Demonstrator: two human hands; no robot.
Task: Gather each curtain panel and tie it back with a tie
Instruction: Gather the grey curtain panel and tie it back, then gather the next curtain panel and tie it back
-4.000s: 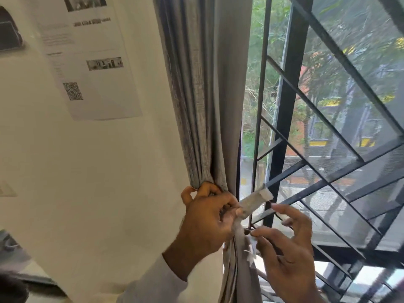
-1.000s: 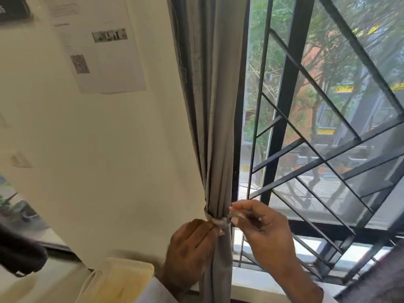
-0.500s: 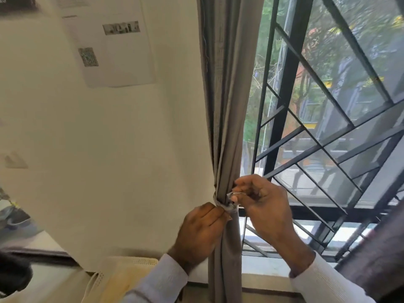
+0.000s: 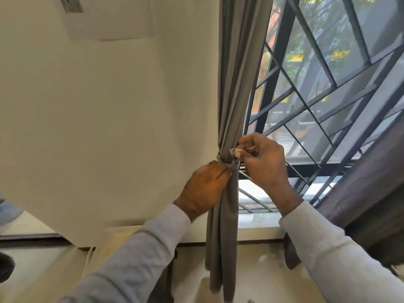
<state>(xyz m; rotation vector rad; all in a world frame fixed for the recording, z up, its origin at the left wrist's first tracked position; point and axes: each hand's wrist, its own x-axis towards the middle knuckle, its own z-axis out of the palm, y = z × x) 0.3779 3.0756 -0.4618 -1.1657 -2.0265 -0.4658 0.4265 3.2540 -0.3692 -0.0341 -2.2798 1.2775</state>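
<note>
A grey curtain panel (image 4: 237, 73) hangs gathered into a narrow bundle at the left edge of the window. A pale grey tie (image 4: 232, 161) is cinched round the bundle at its narrowest point. My left hand (image 4: 205, 189) grips the curtain just below the tie, fingers wrapped behind the fabric. My right hand (image 4: 262, 162) pinches the loose end of the tie (image 4: 235, 150) between thumb and fingertips, just right of the bundle. A second, darker curtain panel (image 4: 367, 200) hangs loose at the right edge.
A black metal window grille (image 4: 306, 106) stands right behind my right hand. The cream wall (image 4: 109, 117) carries a paper notice (image 4: 105, 16) at the top. A window sill (image 4: 258, 228) runs below, with a cream woven bag (image 4: 113, 239) at lower left.
The view has tilted and drawn closer. My right hand has pulled the tie end slightly up and right, tightening the knot. My left hand still grips the bundle below the tie.
</note>
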